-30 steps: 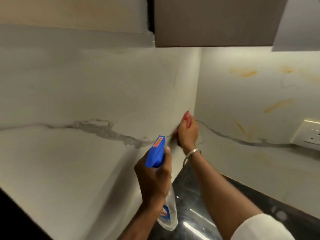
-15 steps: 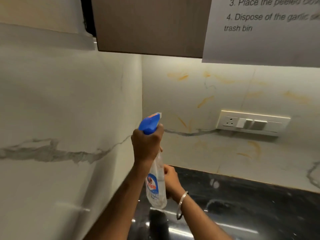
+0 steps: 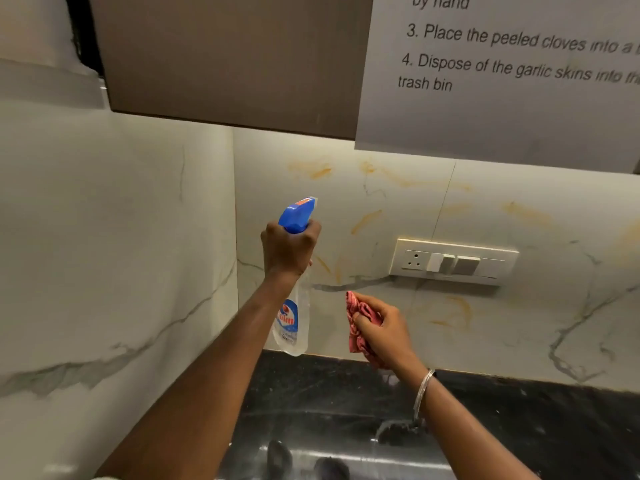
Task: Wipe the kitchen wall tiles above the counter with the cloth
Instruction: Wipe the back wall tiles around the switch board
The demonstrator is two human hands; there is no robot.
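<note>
Orange-streaked wall tiles (image 3: 381,202) at centre, switch plate (image 3: 453,261) right, black counter (image 3: 519,427) below. Spray bottle (image 3: 292,306) gripped upright by left hand (image 3: 289,251); crumpled red cloth (image 3: 360,320) clutched in right hand (image 3: 384,330) just off the tiles

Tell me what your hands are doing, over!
Left hand grips spray bottle, aimed at back wall. Right hand holds cloth, off the tiles. Socket panel sits in the wiping area.
</note>
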